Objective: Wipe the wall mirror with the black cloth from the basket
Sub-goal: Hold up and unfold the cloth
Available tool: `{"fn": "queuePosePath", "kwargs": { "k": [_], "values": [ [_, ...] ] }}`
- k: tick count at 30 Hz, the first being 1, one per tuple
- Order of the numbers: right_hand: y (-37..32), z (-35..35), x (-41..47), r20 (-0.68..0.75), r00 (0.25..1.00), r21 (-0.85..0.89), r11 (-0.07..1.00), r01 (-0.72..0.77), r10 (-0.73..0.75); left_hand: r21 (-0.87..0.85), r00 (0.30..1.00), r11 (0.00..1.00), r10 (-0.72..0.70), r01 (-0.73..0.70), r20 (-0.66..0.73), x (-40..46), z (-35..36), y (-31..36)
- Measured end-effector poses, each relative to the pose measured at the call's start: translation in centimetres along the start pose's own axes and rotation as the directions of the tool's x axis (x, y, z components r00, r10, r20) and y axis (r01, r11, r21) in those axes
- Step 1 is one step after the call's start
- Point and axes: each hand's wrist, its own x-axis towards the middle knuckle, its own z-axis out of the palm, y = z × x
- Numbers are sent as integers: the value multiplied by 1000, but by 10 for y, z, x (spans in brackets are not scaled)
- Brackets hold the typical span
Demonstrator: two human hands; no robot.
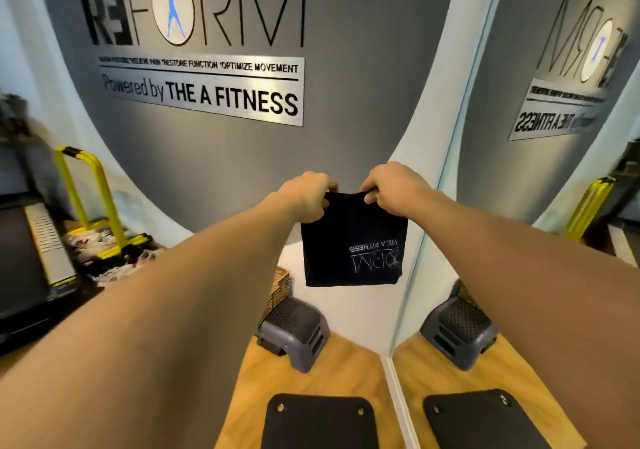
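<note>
seemingly folded square, the soft black cloth hangs pinched by left hand and right hand fingers.

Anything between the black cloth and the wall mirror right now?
No. The head view shows only bare white wall between the black cloth, pinched by both hands, and the wall mirror.

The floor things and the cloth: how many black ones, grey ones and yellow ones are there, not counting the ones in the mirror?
Black: 2, the black cloth held up by both hands, and the floor mat.
Grey: 1, the step stool.
Yellow: 1, the yellow frame.
Total: 4.
</note>
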Motion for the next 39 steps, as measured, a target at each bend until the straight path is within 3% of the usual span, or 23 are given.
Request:
{"fn": "queuePosePath", "kwargs": {
  "k": [10,21,28,35,39],
  "values": [
    [-89,47,46,-12,1000,33,999,1,-1,48,1000,999,26,-26,17,-15,-17,-114],
    [-205,136,202,18,999,118,992,-38,36,62,996,996,60,-64,65,52,10,-326],
    [-233,236,322,37,999,113,993,-25,21,17,987,996,81,-84,140,142,74,-457],
    [-221,369,477,163,986,177,983,-49,20,-70,963,998,21,-2,270,264,177,-581],
    [-205,433,543,255,963,230,961,-155,94,-124,946,992,32,9,322,325,233,-627]
  ]
}}
